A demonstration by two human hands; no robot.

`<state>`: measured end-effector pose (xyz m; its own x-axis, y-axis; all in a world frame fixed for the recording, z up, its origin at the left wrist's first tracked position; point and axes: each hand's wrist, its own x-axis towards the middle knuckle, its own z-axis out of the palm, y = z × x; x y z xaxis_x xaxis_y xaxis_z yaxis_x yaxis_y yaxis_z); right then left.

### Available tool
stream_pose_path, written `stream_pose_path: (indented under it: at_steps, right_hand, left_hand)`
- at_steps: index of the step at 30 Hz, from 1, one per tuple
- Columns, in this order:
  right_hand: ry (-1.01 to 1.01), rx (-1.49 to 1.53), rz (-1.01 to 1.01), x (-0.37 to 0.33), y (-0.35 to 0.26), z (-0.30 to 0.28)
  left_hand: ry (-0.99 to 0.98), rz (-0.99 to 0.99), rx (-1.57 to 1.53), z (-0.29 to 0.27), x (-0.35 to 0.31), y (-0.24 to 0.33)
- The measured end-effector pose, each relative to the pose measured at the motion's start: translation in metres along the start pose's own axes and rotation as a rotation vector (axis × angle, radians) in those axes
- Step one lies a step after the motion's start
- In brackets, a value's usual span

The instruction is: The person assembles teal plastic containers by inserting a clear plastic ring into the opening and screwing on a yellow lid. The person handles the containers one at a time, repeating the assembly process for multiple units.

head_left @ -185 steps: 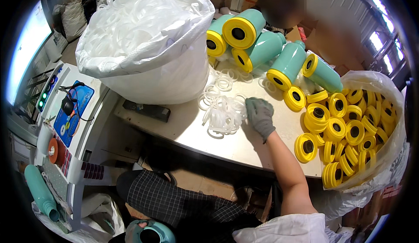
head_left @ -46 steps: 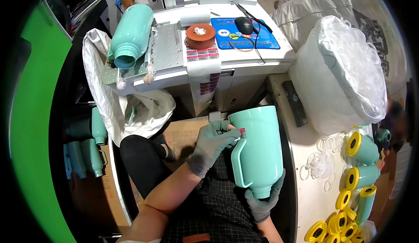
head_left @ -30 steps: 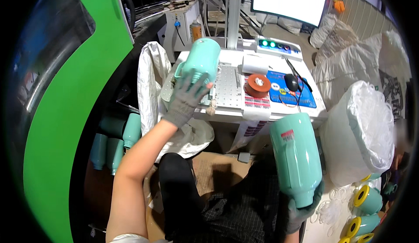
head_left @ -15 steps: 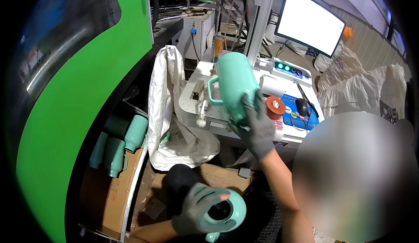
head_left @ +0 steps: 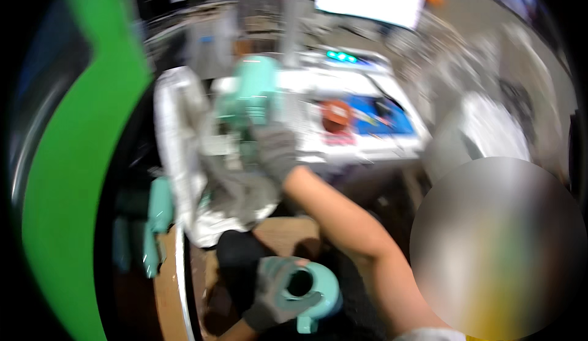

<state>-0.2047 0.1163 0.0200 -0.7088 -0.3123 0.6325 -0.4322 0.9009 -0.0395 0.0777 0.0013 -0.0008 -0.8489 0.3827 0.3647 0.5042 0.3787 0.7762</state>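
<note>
My right hand [head_left: 275, 148], in a grey glove, is closed round the lower end of a mint-green handled tumbler [head_left: 257, 77]. It holds this tumbler up over the left part of the white worktable [head_left: 373, 151]; motion smears its outline and the fingers. Low in the view, my left hand [head_left: 272, 289], also gloved, grips a second mint-green tumbler [head_left: 329, 286] by its side. That one's dark round opening faces up toward me, and its handle points down at the bottom. The two tumblers are well apart.
A white woven sack [head_left: 174, 114] hangs open left of the table. More mint tumblers [head_left: 160, 206] lie in a cardboard box beside the green machine panel [head_left: 67, 188]. On the table are an orange-red roll [head_left: 336, 115], a blue mat [head_left: 398, 120] and a lit control box [head_left: 367, 62].
The view has swung, so the table and monitor sit further left. My right hand and its tumbler appear further left, with the arm stretched forward. My left hand keeps its tumbler low down.
</note>
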Motion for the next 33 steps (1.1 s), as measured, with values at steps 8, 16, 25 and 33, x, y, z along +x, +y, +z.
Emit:
stream_pose_path:
  at_steps: [8, 16, 25, 33]
  right_hand:
    - [0.137, 0.399, 0.161, -0.235, 0.023, -0.112]
    - [0.563, -0.161, 1.242, -0.517, 0.135, -0.28]
    - [0.113, -0.726, 1.624, -0.652, 0.181, -0.339]
    - [0.295, -0.889, 1.455, -0.684, 0.123, -0.429]
  left_hand:
    - [-0.073, -0.259, -0.434, 0.003, -0.005, -0.022]
    - [-0.253, -0.168, -0.082, -0.02, 0.015, -0.037]
    - [-0.152, -0.236, -0.205, -0.015, 0.034, -0.015]
    - [-0.257, -0.304, -0.456, 0.037, 0.035, -0.025]
